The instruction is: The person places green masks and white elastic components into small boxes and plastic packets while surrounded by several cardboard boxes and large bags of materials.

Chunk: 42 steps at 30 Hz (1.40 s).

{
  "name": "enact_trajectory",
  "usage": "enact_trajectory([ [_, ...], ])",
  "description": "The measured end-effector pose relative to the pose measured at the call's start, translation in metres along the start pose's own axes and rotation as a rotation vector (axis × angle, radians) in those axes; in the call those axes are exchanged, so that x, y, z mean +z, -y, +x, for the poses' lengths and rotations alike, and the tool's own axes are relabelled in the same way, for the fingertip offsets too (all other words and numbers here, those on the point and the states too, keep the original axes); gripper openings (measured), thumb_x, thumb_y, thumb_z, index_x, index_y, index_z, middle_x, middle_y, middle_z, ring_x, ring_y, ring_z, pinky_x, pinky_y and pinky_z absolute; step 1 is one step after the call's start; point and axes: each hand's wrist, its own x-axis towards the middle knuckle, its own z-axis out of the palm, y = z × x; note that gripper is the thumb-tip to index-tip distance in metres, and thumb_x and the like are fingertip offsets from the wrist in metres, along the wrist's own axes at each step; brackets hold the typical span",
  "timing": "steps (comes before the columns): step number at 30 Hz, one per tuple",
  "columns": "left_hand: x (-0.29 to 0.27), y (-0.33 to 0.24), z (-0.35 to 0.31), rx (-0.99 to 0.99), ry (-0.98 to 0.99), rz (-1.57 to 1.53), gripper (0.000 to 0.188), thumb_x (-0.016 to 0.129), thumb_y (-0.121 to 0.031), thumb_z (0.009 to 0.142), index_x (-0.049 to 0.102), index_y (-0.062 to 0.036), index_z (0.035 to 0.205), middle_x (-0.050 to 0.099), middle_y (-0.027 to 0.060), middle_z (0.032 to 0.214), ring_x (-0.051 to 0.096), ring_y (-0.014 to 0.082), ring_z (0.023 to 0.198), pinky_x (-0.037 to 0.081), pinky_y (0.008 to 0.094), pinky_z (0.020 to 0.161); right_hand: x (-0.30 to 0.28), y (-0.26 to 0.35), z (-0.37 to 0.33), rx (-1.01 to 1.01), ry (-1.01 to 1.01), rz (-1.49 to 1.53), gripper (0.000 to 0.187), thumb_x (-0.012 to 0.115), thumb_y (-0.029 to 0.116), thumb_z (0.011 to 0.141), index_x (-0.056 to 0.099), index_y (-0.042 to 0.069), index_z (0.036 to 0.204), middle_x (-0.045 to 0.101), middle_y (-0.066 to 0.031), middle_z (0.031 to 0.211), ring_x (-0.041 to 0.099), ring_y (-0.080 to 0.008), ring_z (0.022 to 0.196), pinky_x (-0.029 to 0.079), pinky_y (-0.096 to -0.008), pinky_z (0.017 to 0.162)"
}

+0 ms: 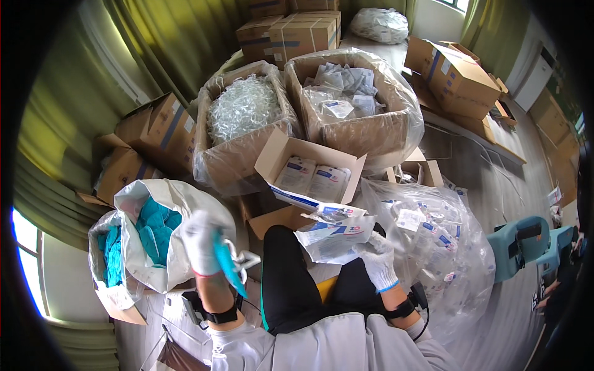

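My left hand (201, 244), in a white knit glove and smeared by motion, grips a flat teal piece (229, 264) above my left thigh. A translucent whitish piece (248, 259) sticks out beside it; whether both are in the same grip I cannot tell. My gloved right hand (378, 258) is closed on the right edge of a white and clear packaging pouch (334, 240), which hangs over my knees. To the left, a white sack (195, 201) gapes open, with teal pieces (156, 227) of the same colour inside.
A small open carton (278, 146) holds printed packets. Behind it stand two plastic-lined cartons, one with clear tangled pieces (243, 110), the other with grey-white pouches (346, 86). On my right lie a big clear bag of packets (433, 241) and a blue-grey plastic stool (520, 244).
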Motion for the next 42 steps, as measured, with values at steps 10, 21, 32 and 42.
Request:
enact_trajectory([
  [10,0.111,0.034,-0.039,-0.008,0.336,0.455,0.018,0.065,-0.004,0.081,0.072,0.0019,0.097,0.07,0.016,0.088,0.069,0.0234,0.08,0.053,0.0308,0.074,0.006,0.005,0.002,-0.11,0.034,-0.269,0.017,0.069,-0.006,0.082,0.067,-0.003,0.098,0.067,-0.0025,0.085,0.06,-0.0075,0.078,0.049,-0.0234,0.071],
  [21,0.107,0.043,-0.037,0.021,0.336,0.596,0.018,0.068,-0.011,0.08,0.074,-0.0017,0.094,0.068,0.0151,0.091,0.067,0.0304,0.082,0.052,0.0329,0.075,0.004,0.006,0.003,-0.041,0.008,-0.327,0.018,0.068,-0.003,0.082,0.069,-0.004,0.1,0.067,-0.0047,0.083,0.06,-0.0079,0.076,0.049,-0.0246,0.07],
  [32,0.098,0.053,-0.031,-0.208,0.577,0.417,0.023,0.07,-0.013,0.082,0.071,0.0042,0.097,0.069,0.0162,0.089,0.065,0.0233,0.085,0.05,0.0322,0.082,0.004,0.002,0.005,-0.038,-0.074,-0.366,0.021,0.065,0.001,0.085,0.07,-0.004,0.105,0.069,-0.0058,0.089,0.063,-0.0098,0.082,0.05,-0.0243,0.074],
  [42,0.116,0.067,-0.041,-0.123,0.544,0.83,0.036,0.076,-0.025,0.066,0.066,0.0023,0.086,0.065,0.0251,0.083,0.066,0.041,0.082,0.052,0.041,0.072,0.015,0.019,-0.007,-0.049,-0.011,-0.398,0.016,0.069,-0.001,0.082,0.072,-0.002,0.098,0.071,-0.0111,0.085,0.067,-0.0135,0.077,0.052,-0.0266,0.071],
])
